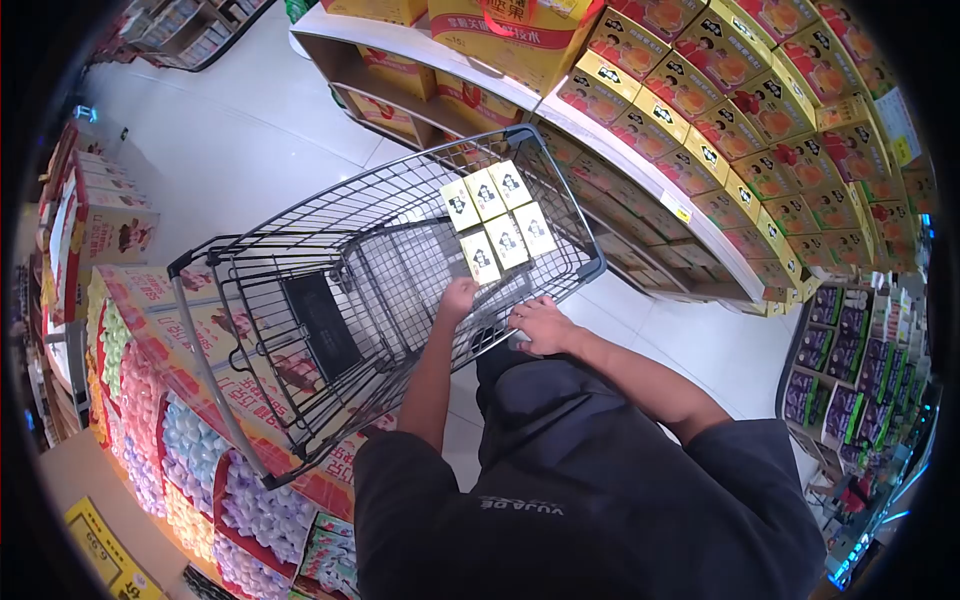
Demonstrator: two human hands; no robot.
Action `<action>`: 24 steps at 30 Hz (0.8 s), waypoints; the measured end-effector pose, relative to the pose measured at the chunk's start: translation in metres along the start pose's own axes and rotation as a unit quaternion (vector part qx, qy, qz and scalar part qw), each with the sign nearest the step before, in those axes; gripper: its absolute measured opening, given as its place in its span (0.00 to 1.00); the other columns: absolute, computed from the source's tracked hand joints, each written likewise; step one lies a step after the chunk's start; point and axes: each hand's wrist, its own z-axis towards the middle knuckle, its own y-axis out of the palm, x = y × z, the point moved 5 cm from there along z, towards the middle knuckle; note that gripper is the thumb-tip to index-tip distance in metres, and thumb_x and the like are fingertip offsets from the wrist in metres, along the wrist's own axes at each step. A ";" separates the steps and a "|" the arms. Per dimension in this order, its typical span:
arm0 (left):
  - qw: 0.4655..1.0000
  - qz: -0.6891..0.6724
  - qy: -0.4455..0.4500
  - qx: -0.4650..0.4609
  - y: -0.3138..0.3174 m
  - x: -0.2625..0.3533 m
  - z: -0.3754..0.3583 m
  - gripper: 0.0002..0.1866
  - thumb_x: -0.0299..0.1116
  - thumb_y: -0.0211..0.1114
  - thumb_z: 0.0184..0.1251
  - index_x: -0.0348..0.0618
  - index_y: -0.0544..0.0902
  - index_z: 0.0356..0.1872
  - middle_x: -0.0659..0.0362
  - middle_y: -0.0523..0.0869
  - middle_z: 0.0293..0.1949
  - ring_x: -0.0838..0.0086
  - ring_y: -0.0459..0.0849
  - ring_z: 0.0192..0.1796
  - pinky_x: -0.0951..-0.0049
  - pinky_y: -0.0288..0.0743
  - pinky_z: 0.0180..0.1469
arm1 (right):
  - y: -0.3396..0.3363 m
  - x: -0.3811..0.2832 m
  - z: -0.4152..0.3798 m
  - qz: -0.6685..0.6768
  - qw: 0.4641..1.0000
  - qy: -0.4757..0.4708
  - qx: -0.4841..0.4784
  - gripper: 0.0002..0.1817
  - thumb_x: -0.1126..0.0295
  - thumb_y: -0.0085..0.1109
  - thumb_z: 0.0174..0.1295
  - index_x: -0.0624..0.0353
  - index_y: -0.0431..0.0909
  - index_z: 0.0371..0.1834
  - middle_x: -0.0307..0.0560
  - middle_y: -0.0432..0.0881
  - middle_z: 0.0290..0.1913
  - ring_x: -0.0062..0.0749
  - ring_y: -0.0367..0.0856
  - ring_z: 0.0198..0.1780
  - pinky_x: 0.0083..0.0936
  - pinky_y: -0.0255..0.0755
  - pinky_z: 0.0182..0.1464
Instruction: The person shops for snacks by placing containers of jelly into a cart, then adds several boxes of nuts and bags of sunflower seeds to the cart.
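Note:
A black wire shopping cart [345, 232] stands before me. At its far right end sits a block of several small yellow boxes [497, 222], arranged in two rows with a dark figure printed on each. My left hand [459, 299] reaches over the cart's near side, its fingers curled by the lower edge of the nearest boxes; what it holds, if anything, is hidden. With fingers over the near rim and thumb on the outer side, my right hand [541, 326] grips the cart.
Shelves of stacked yellow-red cartons [725, 120] curve along the upper right. Wrapped candies [262, 505] fill bins at lower left, beside printed display boards [190, 325]. Purple packages [850, 345] hang on a rack at right. Pale tiled floor [215, 130] runs behind the cart.

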 end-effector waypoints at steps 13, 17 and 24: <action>0.900 0.373 -0.208 0.085 -0.036 0.093 -0.166 0.25 0.49 0.45 0.65 0.45 0.87 0.41 0.44 0.86 0.44 0.52 0.84 0.51 0.54 0.75 0.56 | -0.032 0.128 -0.017 -0.166 0.986 -0.004 -0.007 0.24 0.64 0.65 0.50 0.51 0.78 0.54 0.46 0.81 0.52 0.39 0.75 0.61 0.46 0.53 0.73; 0.901 0.367 -0.217 0.084 -0.035 0.103 -0.167 0.24 0.47 0.45 0.62 0.46 0.88 0.42 0.46 0.87 0.45 0.53 0.84 0.50 0.55 0.75 0.56 | -0.028 0.133 0.001 -0.186 0.974 -0.021 -0.131 0.19 0.60 0.58 0.51 0.52 0.82 0.47 0.51 0.86 0.44 0.44 0.83 0.51 0.45 0.70 0.59; 0.892 0.382 -0.235 0.056 -0.051 0.098 -0.163 0.24 0.48 0.46 0.61 0.49 0.88 0.43 0.48 0.87 0.47 0.54 0.84 0.53 0.56 0.75 0.57 | -0.025 0.125 0.018 -0.145 0.970 -0.063 -0.183 0.26 0.59 0.56 0.53 0.44 0.78 0.59 0.52 0.84 0.50 0.48 0.82 0.54 0.44 0.75 0.56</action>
